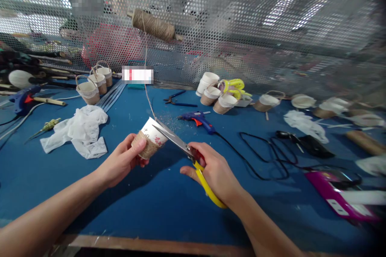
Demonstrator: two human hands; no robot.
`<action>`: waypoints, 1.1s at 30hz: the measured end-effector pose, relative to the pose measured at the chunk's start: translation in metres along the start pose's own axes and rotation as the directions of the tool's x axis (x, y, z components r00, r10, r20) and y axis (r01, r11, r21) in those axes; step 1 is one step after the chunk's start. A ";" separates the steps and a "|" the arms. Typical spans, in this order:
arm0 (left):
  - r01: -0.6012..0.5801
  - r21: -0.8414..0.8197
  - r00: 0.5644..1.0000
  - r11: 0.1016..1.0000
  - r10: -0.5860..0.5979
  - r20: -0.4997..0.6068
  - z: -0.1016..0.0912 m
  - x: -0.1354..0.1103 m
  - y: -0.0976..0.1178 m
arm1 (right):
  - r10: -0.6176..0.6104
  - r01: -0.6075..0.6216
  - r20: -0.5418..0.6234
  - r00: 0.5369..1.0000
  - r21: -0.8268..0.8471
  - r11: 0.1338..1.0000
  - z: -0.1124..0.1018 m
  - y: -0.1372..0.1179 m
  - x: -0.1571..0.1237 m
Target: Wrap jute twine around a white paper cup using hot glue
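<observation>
My left hand (122, 160) is closed round a white paper cup (150, 138) whose lower part is wrapped in brown twine. A strand of twine (146, 84) runs up from the cup to a spool (154, 25) on the mesh panel. My right hand (214, 170) grips yellow-handled scissors (181, 144), blades slightly apart, tips at the cup's rim where the strand leaves it. Both hands hover above the blue table (144, 204).
A blue glue gun (199, 120) with a black cord (262, 156) lies behind the scissors. White cloth (80, 130) at left, finished twine cups (93, 82) at back left, more cups (217, 94) at back centre, pliers (176, 99), a pink box (340, 196) at right.
</observation>
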State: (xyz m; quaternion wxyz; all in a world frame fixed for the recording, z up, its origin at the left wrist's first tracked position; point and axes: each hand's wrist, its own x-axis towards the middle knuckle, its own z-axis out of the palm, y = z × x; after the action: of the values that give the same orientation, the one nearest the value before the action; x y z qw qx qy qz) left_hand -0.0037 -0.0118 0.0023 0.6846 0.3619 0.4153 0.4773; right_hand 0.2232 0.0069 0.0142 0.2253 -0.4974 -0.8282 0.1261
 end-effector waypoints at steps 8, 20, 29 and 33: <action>-0.023 0.003 0.999 1.000 0.023 -0.032 -0.001 0.001 -0.001 | -0.008 0.009 -0.006 1.000 0.044 0.999 0.001 0.001 -0.001; -0.053 0.072 0.996 0.996 0.057 -0.064 -0.001 0.002 -0.001 | 0.024 -0.024 0.003 1.000 0.018 1.000 -0.001 0.000 -0.002; -0.072 0.065 0.992 0.995 0.078 -0.098 -0.001 0.004 0.000 | -0.005 0.006 -0.018 1.000 0.017 1.000 -0.001 0.003 -0.004; -0.020 -0.096 1.000 0.995 0.020 -0.007 -0.002 0.005 -0.002 | -0.006 0.007 -0.032 0.999 0.031 0.999 -0.002 0.003 -0.004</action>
State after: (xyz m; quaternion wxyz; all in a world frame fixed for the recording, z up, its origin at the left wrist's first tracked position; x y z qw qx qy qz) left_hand -0.0034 -0.0071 -0.0016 0.6951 0.3310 0.3904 0.5048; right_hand 0.2280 0.0048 0.0142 0.2465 -0.4931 -0.8241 0.1305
